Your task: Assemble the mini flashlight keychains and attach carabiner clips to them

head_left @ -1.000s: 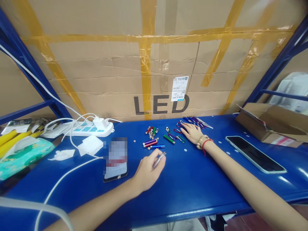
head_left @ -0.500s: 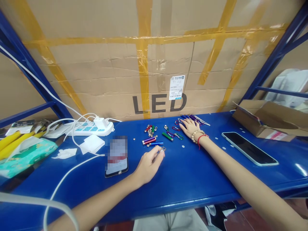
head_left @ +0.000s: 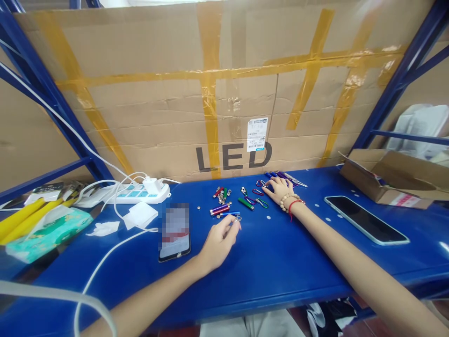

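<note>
My left hand [head_left: 221, 238] is closed in a pinch on a small metal ring [head_left: 238, 218], which pokes out past the fingertips. Just beyond it lie metallic tubes: a purple tube [head_left: 219, 206], a red one beneath it and a blue tube [head_left: 229, 214]. My right hand [head_left: 282, 189], wearing a bead bracelet [head_left: 282, 202], reaches over the table with its fingers apart. Its fingertips are beside a dark carabiner [head_left: 260, 183]; whether they touch it I cannot make out. Near this hand lie a red carabiner [head_left: 257, 192], a green carabiner [head_left: 262, 203] and a green tube [head_left: 245, 203].
A phone [head_left: 174, 234] lies left of my left hand, another phone [head_left: 366, 220] at the right. An open cardboard box [head_left: 403, 199] stands at the right edge. A white power strip [head_left: 157, 194] with cables sits at the back left. A large carton [head_left: 157, 126] forms the back wall.
The camera view has tilted up slightly. My right fingers have drawn in a little beside the dark carabiner. My left hand keeps its pinch on the metal ring.
</note>
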A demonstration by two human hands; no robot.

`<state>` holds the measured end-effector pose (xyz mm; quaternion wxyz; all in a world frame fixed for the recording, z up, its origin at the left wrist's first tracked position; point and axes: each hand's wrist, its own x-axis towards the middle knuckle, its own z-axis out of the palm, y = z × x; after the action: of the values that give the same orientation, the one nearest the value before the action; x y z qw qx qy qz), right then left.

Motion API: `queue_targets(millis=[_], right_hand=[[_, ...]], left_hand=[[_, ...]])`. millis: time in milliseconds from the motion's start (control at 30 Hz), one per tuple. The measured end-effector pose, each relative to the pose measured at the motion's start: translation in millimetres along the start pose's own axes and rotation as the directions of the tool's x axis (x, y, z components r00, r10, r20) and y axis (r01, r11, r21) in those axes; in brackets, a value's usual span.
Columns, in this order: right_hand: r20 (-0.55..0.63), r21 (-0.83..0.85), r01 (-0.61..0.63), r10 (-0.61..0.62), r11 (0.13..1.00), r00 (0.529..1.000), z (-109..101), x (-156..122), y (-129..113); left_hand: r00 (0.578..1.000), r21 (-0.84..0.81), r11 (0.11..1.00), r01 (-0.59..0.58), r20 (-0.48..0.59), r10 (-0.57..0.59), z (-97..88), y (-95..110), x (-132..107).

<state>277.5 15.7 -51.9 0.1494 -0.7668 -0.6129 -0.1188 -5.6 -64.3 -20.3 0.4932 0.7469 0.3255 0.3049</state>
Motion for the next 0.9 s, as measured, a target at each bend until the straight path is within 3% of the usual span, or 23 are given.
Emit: queue_targets(millis=[467,633,700,767,900], right_hand=[[0.119,-0.102,-0.001,0.013,0.995,0.993,-29.1,-17.1,-23.2],[0.113,-0.031,0.023,-0.019,0.999,0.993,-49.6,-27.0,-28.1],[0.054,0.09,0.048,-0.053,0.995,0.997,-55.5,-30.7,-32.6],[-0.04,0.317,0.142,-0.136,0.938,0.99,-59.9,-35.5,-40.1],[-0.191,0.69,0.403,-0.386,0.601,0.903,-68.2,-49.7,-61.8]], left_hand=[[0.994,-0.173,0.982,0.082,-0.063,-0.094,0.6,-9.0,5.8],[0.987,-0.226,0.968,0.112,-0.092,-0.135,0.4,-8.2,7.3],[0.98,-0.26,0.956,0.134,-0.112,-0.167,0.6,-5.9,8.6],[0.974,-0.296,0.943,0.149,-0.12,-0.192,0.8,-3.8,10.1],[0.972,-0.347,0.928,0.135,-0.135,-0.192,0.2,-2.3,12.1]])
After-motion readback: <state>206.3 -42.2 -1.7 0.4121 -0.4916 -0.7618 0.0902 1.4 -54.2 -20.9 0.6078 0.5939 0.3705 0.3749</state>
